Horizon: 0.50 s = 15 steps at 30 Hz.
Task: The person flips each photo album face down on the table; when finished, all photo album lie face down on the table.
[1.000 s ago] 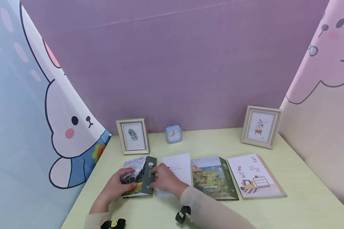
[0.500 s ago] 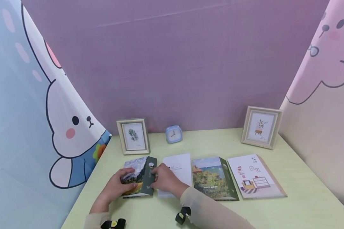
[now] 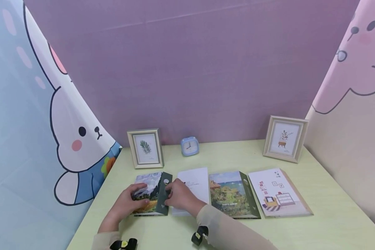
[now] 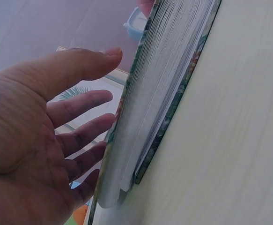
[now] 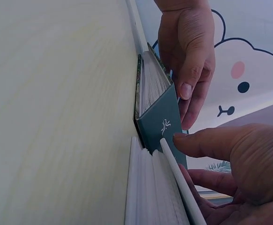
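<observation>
A photo album [image 3: 157, 184] with a painted landscape cover and dark green spine [image 5: 162, 122] lies on the table at left. My left hand [image 3: 126, 203] rests on its cover, thumb and fingers spread; in the left wrist view the fingers [image 4: 87, 129] are nearly straight against the cover. My right hand [image 3: 182, 196] reaches across a white book [image 3: 197, 178] and touches the album's spine with thumb [image 5: 197, 140] and fingers. Part of the white book is hidden under that hand. The album's thick white pages [image 4: 150, 93] show at its near edge.
A second album [image 3: 226, 194] and a white book with a furniture drawing [image 3: 278, 198] lie to the right in the row. Behind stand a leaf picture frame [image 3: 145, 149], a blue alarm clock [image 3: 189, 146] and a plant picture frame [image 3: 285, 139]. A purple backdrop [image 3: 187, 76] rises behind the table.
The left album's spine side has shifted slightly to the right and nearer, and its spine looks narrower. Both hands stay in nearly the same place.
</observation>
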{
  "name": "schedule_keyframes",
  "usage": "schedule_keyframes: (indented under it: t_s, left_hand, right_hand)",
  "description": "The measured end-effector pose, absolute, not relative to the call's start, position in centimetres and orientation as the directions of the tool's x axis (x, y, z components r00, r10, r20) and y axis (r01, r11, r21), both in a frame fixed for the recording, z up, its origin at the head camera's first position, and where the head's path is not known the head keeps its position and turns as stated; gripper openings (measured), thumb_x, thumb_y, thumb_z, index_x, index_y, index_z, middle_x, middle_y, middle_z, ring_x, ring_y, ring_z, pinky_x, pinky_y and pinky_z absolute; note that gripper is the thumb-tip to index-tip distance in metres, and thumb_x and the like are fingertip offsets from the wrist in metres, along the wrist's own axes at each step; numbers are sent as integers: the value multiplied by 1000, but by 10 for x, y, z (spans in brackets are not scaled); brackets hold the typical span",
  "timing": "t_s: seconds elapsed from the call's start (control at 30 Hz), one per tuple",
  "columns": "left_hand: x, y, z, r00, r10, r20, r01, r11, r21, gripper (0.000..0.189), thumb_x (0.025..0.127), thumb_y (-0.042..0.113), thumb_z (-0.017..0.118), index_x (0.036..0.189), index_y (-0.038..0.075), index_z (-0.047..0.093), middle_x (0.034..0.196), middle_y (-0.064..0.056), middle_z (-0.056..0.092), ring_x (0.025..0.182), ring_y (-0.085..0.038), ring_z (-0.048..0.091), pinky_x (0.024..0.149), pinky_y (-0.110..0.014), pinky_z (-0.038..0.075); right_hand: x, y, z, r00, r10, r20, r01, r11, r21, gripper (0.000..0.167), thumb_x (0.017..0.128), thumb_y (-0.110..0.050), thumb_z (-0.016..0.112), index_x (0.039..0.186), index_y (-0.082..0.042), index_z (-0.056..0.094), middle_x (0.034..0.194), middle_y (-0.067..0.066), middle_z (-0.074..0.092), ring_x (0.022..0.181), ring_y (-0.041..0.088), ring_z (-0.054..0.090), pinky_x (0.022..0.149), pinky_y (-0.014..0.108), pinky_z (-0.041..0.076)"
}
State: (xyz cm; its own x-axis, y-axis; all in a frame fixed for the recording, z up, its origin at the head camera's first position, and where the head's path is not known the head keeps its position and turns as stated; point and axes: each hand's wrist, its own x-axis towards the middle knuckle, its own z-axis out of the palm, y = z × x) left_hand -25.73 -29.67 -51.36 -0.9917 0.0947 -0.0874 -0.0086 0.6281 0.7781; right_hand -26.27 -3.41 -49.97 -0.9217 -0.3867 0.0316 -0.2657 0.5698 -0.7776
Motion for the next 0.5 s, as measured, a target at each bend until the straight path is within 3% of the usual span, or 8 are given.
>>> schedule_keyframes:
  t_s: [0.27,0.5]
  left_hand:
    - [-260,-295,-514,-992,86,-88,-15,628,778,71,84,40,89,146,20,60,160,-18,44,148,-47,35,117,-73,28]
    - [-260,-295,-512,-995,74,-68,-7,626,779,68,87,36,87,146,16,60,158,-21,45,148,-47,36,118,-70,30]
  right_hand:
    - [-266,-30,-506,-916,-401,10,-235,517,-823,49,81,-12,91,125,-2,74,106,4,57,82,8,59,70,27,54]
    - [-265,-22,-506,-896,-443,20,-230,425,-876,38,89,-14,84,125,-4,74,117,7,62,91,8,64,71,27,58]
